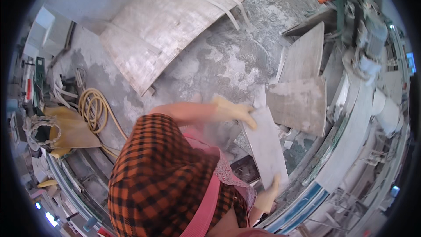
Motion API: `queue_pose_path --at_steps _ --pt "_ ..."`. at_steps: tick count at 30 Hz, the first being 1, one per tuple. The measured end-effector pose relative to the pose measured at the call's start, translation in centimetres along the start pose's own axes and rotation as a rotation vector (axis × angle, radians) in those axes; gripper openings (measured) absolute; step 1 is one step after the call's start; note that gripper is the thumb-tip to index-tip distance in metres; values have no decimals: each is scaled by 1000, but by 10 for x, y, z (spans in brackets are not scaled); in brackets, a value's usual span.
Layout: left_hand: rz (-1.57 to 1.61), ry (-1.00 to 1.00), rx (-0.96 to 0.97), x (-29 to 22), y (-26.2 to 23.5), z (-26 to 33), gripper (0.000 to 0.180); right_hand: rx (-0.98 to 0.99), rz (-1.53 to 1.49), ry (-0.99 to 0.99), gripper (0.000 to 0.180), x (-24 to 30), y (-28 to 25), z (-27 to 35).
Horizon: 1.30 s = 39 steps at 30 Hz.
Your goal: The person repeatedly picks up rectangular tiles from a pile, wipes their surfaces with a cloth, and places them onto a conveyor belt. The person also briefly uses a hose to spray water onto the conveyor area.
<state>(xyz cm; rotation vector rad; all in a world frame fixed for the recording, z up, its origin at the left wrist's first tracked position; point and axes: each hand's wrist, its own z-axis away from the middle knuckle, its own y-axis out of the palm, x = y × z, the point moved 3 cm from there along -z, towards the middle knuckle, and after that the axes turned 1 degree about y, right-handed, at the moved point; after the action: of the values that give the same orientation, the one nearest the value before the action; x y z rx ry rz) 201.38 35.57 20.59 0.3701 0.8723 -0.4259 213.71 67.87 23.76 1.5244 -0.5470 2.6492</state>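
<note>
A long white slab (265, 145) slants in front of me, a hand at each end. My left hand (234, 112), in a cream glove, closes over its far end. At the near end my right hand (266, 196), gloved alike, grips the edge; its thumb lies on the top face and the other fingers are hidden beneath. The slab's far end is close to a greyish board (298, 104) that leans at the right. A dark box-like thing (245, 170) shows partly under the slab's left side.
A large wooden sheet (164, 30) lies on the wet grey floor (228, 63), with pale strips on it. To the left are a coiled yellow hose (93, 110) and a yellow sack-like sheet (72, 127). A long machine bed (344, 149) curves along the right, beside more leaning boards (302, 57).
</note>
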Motion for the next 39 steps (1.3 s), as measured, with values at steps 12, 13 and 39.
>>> queue_pose_path --at_steps 12,13,39 --pt "611 120 -841 63 -269 163 79 708 79 -7 53 185 384 -123" --pt "647 132 -878 63 -279 169 79 699 83 -10 52 194 406 -134" --pt "1438 393 -1614 48 -434 25 67 1685 1182 -145 53 452 898 -284"
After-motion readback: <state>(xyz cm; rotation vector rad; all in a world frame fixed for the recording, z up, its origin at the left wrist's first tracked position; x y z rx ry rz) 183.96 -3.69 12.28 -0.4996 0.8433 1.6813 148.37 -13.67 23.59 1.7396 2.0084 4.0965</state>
